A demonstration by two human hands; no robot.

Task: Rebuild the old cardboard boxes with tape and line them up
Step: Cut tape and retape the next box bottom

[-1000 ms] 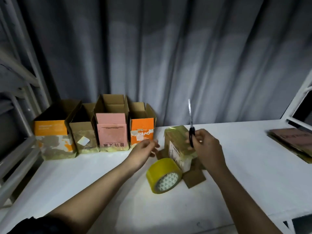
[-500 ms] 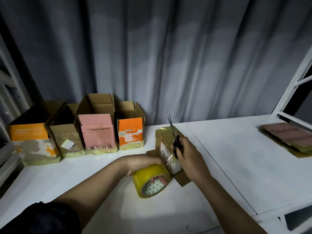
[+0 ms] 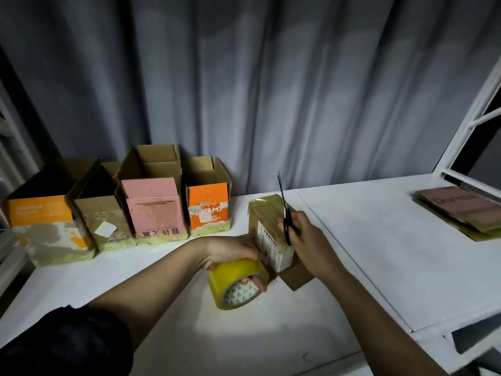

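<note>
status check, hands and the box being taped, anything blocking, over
Left hand grips yellow tape roll. Right hand holds black scissors, blades up. Small taped cardboard box upside down between hands. Nothing blocking it.

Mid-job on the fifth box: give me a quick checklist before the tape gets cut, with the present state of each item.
1. Left hand grips the yellow roll of packing tape: ok.
2. Right hand holds the black scissors, blades up: ok.
3. Small taped brown cardboard box stands on the white table: ok.
4. Tape strip from roll to box: cannot tell.
5. Scissor blades open: cannot tell.
6. Four rebuilt boxes lined up at the grey curtain: ok.
</note>
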